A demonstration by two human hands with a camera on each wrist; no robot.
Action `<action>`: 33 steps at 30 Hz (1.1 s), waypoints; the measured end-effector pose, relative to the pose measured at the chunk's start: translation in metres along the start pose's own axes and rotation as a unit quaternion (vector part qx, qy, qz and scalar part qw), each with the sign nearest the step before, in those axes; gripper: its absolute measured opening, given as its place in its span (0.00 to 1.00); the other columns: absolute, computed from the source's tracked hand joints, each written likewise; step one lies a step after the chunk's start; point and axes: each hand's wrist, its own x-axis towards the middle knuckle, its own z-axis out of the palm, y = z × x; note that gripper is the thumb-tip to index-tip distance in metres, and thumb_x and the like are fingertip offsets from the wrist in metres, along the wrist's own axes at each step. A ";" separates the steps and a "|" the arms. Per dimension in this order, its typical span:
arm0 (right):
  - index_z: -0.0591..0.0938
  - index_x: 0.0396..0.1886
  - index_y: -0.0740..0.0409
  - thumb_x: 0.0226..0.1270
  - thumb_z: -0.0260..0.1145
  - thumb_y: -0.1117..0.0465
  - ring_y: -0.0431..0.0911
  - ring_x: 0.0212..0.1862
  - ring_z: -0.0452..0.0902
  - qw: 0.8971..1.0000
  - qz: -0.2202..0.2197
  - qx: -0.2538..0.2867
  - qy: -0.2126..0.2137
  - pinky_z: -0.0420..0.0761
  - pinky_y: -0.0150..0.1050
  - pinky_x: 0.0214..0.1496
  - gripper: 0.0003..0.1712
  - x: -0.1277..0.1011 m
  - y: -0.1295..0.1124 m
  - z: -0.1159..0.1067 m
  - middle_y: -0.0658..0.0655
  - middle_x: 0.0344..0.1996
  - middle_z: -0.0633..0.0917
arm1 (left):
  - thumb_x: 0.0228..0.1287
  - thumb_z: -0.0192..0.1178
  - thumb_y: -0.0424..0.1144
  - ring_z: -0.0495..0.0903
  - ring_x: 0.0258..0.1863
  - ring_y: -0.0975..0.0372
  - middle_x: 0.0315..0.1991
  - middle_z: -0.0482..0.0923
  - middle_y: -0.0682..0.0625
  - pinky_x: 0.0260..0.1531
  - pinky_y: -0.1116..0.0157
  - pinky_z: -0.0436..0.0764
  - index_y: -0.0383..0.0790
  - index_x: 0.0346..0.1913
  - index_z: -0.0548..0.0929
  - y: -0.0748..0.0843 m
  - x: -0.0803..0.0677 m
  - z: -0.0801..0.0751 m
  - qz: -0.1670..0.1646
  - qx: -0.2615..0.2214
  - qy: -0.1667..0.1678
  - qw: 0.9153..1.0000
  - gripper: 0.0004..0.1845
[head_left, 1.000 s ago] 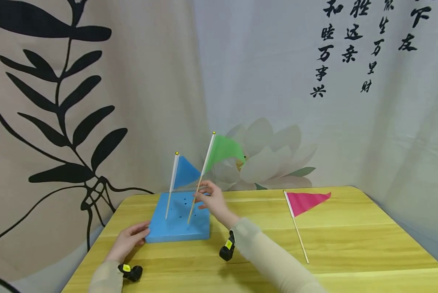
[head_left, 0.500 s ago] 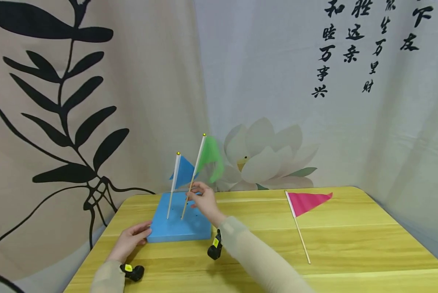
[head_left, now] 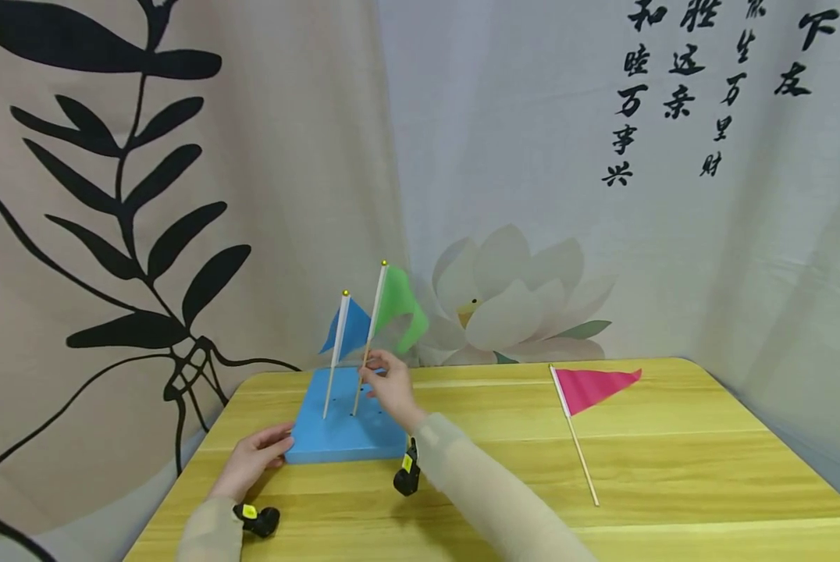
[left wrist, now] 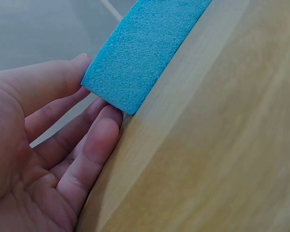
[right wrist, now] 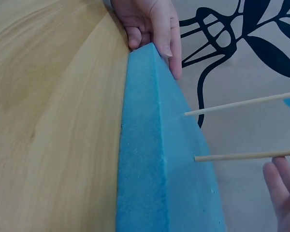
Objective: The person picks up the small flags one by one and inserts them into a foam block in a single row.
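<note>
A yellow wooden table (head_left: 673, 468) stands before printed curtains (head_left: 181, 195). On its left part lies a blue foam block (head_left: 346, 433), pierced with holes. Two pennants stand in the block: a blue flag (head_left: 350, 328) upright and, just beside it, a green flag (head_left: 399, 308) leaning slightly right, its stick's foot in a hole. The right hand (head_left: 390, 384) pinches the green flag's stick low down. The left hand (head_left: 254, 460) steadies the block's near left corner, fingers straight against the foam. A pink flag (head_left: 592, 388) lies flat on the table, well apart to the right.
</note>
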 end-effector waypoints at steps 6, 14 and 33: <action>0.80 0.48 0.59 0.67 0.65 0.67 0.48 0.35 0.83 1.000 0.005 -0.014 -0.003 0.83 0.53 0.37 0.11 0.003 0.005 0.003 0.53 0.34 0.83 | 0.67 0.62 0.42 0.77 0.41 0.58 0.61 0.73 0.37 0.37 0.64 0.80 0.32 0.67 0.72 0.000 0.000 0.000 0.008 -0.004 0.000 1.000 0.28; 0.83 0.43 0.58 0.66 0.67 0.65 0.45 0.35 0.84 0.999 0.014 -0.044 -0.016 0.84 0.47 0.32 0.07 -0.003 0.019 0.006 0.50 0.35 0.84 | 0.67 0.63 0.42 0.78 0.42 0.59 0.61 0.73 0.37 0.38 0.63 0.81 0.32 0.67 0.72 -0.001 -0.001 0.000 0.005 -0.007 -0.003 1.000 0.29; 0.80 0.52 0.68 0.67 0.64 0.66 0.59 0.40 0.84 0.998 0.022 -0.004 -0.061 0.81 0.60 0.38 0.16 -0.021 0.013 -0.066 0.66 0.42 0.83 | 0.68 0.61 0.42 0.78 0.39 0.57 0.59 0.74 0.39 0.38 0.63 0.80 0.34 0.67 0.72 0.000 0.001 0.001 -0.004 -0.005 -0.002 1.000 0.28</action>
